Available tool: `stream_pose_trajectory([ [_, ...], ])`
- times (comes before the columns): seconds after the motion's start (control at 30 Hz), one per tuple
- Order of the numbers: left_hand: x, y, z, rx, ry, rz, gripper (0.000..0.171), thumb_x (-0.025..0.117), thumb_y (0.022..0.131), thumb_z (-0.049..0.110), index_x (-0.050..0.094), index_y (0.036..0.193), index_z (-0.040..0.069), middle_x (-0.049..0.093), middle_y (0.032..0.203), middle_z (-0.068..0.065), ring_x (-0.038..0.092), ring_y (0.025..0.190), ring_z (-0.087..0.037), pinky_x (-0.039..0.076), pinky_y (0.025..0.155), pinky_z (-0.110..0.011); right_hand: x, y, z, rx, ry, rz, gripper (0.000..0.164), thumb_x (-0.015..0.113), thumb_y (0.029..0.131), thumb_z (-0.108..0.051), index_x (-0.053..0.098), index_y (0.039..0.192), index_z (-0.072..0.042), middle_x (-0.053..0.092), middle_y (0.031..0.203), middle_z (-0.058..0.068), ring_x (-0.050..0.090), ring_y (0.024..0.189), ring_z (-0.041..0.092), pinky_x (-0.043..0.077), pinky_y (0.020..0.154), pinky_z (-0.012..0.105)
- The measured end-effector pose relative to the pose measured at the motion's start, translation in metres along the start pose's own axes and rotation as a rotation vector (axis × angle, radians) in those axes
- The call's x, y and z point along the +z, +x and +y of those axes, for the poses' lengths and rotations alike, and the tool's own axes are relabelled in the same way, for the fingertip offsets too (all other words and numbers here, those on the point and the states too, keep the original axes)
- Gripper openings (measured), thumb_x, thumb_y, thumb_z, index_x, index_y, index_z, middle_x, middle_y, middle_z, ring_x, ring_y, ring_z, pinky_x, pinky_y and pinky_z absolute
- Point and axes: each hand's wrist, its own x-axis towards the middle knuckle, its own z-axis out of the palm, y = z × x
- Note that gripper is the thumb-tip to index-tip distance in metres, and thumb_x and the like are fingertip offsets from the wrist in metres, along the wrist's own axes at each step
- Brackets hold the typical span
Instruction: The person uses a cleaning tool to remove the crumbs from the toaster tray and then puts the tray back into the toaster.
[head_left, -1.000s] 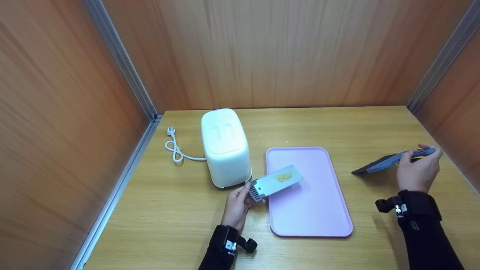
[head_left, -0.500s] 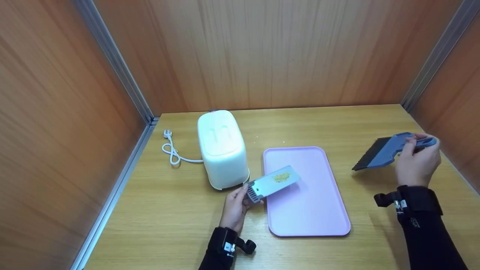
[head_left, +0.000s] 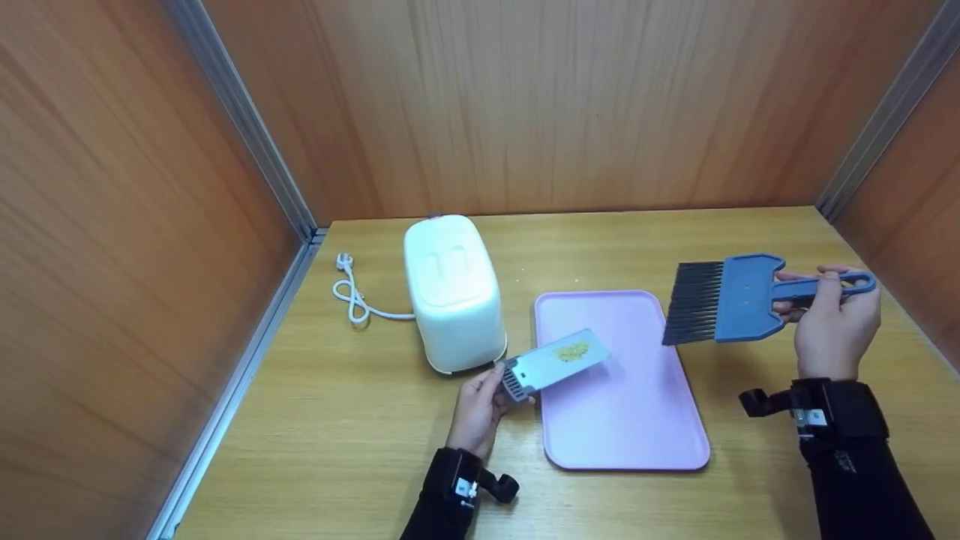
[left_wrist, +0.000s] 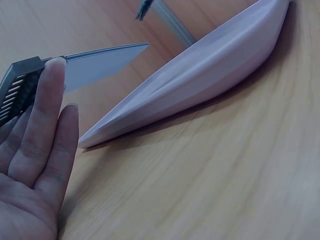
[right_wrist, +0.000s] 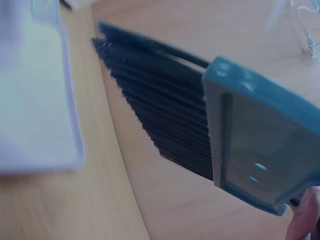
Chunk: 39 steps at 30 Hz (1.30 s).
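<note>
My left hand [head_left: 478,409] pinches the slotted grey end of a flat toaster crumb tray [head_left: 540,370], whose blade reaches over a lilac serving tray [head_left: 626,427]. Yellowish crumbs [head_left: 571,352] lie in a patch near its far end. The left wrist view shows the crumb tray [left_wrist: 105,67] raised above the serving tray [left_wrist: 200,80]. At the right, my right hand [head_left: 836,330] grips the handle of a wide blue brush [head_left: 750,298] with black bristles. Its broad face is turned up, and the bristle tips overlap the serving tray's right edge in the head view.
A white toaster [head_left: 459,315] with a lidded top stands left of the serving tray, and its white cord and plug [head_left: 352,296] lie looped beside it. A few specks dot the table behind the serving tray. Wooden panels [head_left: 525,105] enclose the back and sides.
The right hand has rotated the brush from edge-on to broad face up and brought its bristles left toward the serving tray. The left hand and crumb tray have stayed nearly still.
</note>
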Motion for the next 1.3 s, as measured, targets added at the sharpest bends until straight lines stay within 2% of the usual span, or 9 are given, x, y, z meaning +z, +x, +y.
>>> stream_pose_trajectory([
  [0.17, 0.002, 0.001, -0.001, -0.003, 0.000, 0.001, 0.043, 0.050, 0.104, 0.028, 0.059, 0.127, -0.007, 0.070, 0.113, -0.021, 0.073, 0.089, -0.026, 0.059, 0.082, -0.044, 0.012, -0.013, 0.004, 0.048, 0.162, -0.044, 0.017, 0.047, 0.105, -0.020, 0.044, 0.115, -0.007, 0.070, 0.100, 0.018, 0.061, 0.060, 0.022, 0.053, 0.049, 0.025],
  [0.33, 0.002, 0.002, -0.001, -0.013, -0.007, 0.005, 0.042, 0.051, 0.104, 0.028, 0.058, 0.128, -0.006, 0.069, 0.115, -0.021, 0.072, 0.093, -0.026, 0.059, 0.083, -0.043, 0.025, -0.028, 0.010, 0.103, 0.240, -0.112, 0.022, 0.049, 0.104, -0.021, 0.042, 0.120, -0.007, 0.069, 0.105, 0.020, 0.060, 0.069, 0.023, 0.054, 0.056, 0.024],
  [0.5, 0.002, 0.003, 0.000, -0.016, 0.000, 0.001, 0.043, 0.052, 0.103, 0.029, 0.058, 0.128, -0.006, 0.070, 0.114, -0.021, 0.072, 0.092, -0.026, 0.059, 0.082, -0.042, 0.035, -0.040, 0.017, 0.174, 0.308, -0.168, 0.029, 0.047, 0.105, -0.019, 0.040, 0.129, -0.005, 0.069, 0.104, 0.019, 0.058, 0.071, 0.020, 0.053, 0.058, 0.022],
  [0.63, 0.002, 0.003, 0.001, -0.021, -0.005, 0.016, 0.041, 0.053, 0.103, 0.028, 0.059, 0.125, -0.006, 0.070, 0.112, -0.020, 0.073, 0.089, -0.026, 0.059, 0.080, -0.040, 0.042, -0.048, 0.023, 0.199, 0.316, -0.191, 0.030, 0.044, 0.105, -0.019, 0.041, 0.131, -0.003, 0.068, 0.105, 0.018, 0.057, 0.072, 0.019, 0.054, 0.058, 0.022],
  [0.77, 0.002, 0.003, 0.000, -0.024, -0.003, 0.011, 0.041, 0.053, 0.102, 0.028, 0.060, 0.125, -0.006, 0.070, 0.113, -0.021, 0.072, 0.091, -0.027, 0.059, 0.081, -0.040, 0.046, -0.051, 0.024, 0.180, 0.295, -0.198, 0.027, 0.044, 0.105, -0.020, 0.043, 0.126, -0.002, 0.068, 0.106, 0.019, 0.054, 0.073, 0.021, 0.053, 0.059, 0.023],
  [1.0, 0.003, 0.004, 0.000, -0.009, -0.002, -0.017, 0.043, 0.053, 0.102, 0.031, 0.061, 0.124, -0.005, 0.070, 0.112, -0.021, 0.072, 0.091, -0.028, 0.059, 0.081, -0.042, 0.048, -0.051, 0.024, 0.158, 0.292, -0.221, 0.026, 0.043, 0.106, -0.021, 0.043, 0.124, -0.002, 0.068, 0.106, 0.019, 0.054, 0.072, 0.022, 0.053, 0.059, 0.024],
  [1.3, 0.003, 0.002, 0.001, -0.020, -0.011, -0.011, 0.043, 0.053, 0.102, 0.030, 0.060, 0.125, -0.006, 0.070, 0.114, -0.021, 0.072, 0.094, -0.028, 0.059, 0.081, -0.042, 0.054, -0.052, 0.027, 0.173, 0.290, -0.229, 0.024, 0.043, 0.106, -0.021, 0.043, 0.121, -0.002, 0.068, 0.105, 0.019, 0.054, 0.070, 0.021, 0.052, 0.058, 0.024],
])
